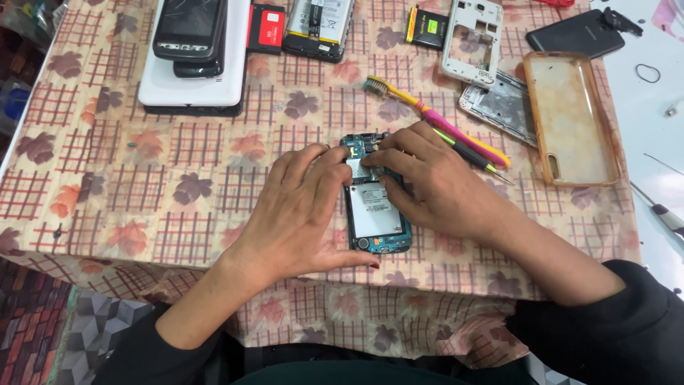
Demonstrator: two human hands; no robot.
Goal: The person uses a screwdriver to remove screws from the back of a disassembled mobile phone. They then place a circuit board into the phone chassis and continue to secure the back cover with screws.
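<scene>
An opened phone (pixel 374 214) with its blue circuit board and white inner panel showing lies near the table's front edge. My left hand (pixel 299 207) rests flat on its left side, fingers lying across the board's upper part. My right hand (pixel 431 182) covers the right side, its fingertips pressing on the top of the board. Neither hand holds a tool. Just behind my right hand lie a yellow and pink toothbrush (pixel 427 114) and a screwdriver (pixel 474 155) with a dark and green handle.
A leaf-patterned cloth (pixel 142 178) covers the table. At the back left, dark phones (pixel 191 28) sit stacked on a white tablet (pixel 192 85). Batteries (pixel 317 25), a white phone frame (pixel 470 39), a metal frame (pixel 502 103), a worn clear case (pixel 570 117) and a black phone (pixel 577 32) lie behind.
</scene>
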